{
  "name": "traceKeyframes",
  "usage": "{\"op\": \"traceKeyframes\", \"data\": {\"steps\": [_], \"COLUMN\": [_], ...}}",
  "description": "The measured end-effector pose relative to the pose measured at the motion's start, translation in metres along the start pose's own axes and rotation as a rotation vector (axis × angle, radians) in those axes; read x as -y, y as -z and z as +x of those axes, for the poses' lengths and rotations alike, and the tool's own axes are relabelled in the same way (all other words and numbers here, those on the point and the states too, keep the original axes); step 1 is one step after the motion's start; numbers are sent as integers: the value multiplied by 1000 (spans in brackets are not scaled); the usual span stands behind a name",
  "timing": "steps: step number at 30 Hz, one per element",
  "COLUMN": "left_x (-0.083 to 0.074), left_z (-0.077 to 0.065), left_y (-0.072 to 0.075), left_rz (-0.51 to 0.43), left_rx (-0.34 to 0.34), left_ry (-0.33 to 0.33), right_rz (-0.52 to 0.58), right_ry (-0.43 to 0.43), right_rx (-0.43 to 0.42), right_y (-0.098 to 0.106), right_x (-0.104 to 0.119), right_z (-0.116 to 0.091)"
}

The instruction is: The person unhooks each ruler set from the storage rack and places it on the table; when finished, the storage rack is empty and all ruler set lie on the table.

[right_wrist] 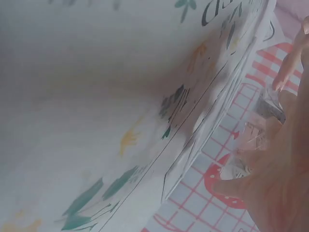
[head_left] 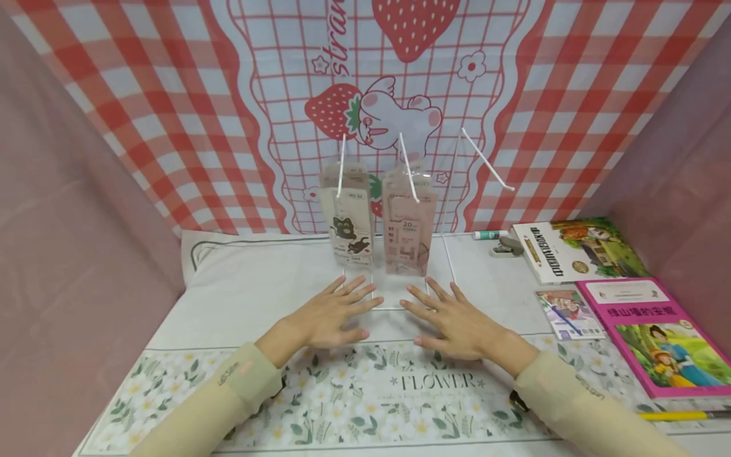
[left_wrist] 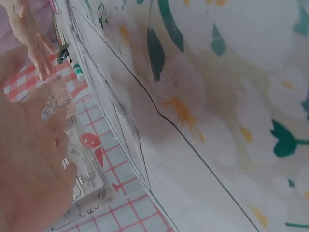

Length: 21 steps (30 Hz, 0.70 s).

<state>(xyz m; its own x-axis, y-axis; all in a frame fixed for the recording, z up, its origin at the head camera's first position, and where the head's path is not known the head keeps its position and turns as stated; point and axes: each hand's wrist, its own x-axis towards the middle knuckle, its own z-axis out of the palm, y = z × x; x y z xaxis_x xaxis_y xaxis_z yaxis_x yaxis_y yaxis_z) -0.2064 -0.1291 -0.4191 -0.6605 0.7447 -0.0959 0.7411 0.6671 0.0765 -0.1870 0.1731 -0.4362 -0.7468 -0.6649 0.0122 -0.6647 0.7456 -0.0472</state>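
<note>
Two slim clear-wrapped packs stand upright at the back of the table in the head view. The left one is a cream pack (head_left: 349,235) with black cat drawings; beside it is a pink pack (head_left: 408,235) marked 20. White cords (head_left: 408,168) rise over their tops. My left hand (head_left: 331,313) spreads its fingers just in front of the cream pack. My right hand (head_left: 455,320), fingers also spread, mirrors it before the pink pack. Neither hand holds anything. Both wrist views show the packs partly hidden behind the hands.
To the right lie a white-covered book (head_left: 582,249), a pink book (head_left: 657,339), a small picture card (head_left: 570,314), a stapler (head_left: 507,247), a green-and-white tube (head_left: 490,235) and a yellow pencil (head_left: 674,416). A strawberry-print cloth (head_left: 274,127) hangs behind the table.
</note>
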Motion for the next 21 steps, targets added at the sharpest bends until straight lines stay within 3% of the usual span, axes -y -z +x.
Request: {"op": "traceKeyframes", "data": {"steps": [7, 12, 16, 21], "left_x": [4, 22, 45, 74], "left_z": [-7, -24, -37, -47], "left_y": [5, 16, 27, 33], "left_rz": [-53, -204, -325, -429], "left_rx": [31, 49, -27, -190], "left_ry": [33, 117, 268, 424], "right_rz": [34, 58, 78, 109], "right_ry": [-41, -128, -225, -301], "right_rx": [28, 51, 62, 92], "right_y": [-2, -5, -5, -11], "right_x": [-12, -36, -59, -79], "right_z": [-8, -14, -16, -13]}}
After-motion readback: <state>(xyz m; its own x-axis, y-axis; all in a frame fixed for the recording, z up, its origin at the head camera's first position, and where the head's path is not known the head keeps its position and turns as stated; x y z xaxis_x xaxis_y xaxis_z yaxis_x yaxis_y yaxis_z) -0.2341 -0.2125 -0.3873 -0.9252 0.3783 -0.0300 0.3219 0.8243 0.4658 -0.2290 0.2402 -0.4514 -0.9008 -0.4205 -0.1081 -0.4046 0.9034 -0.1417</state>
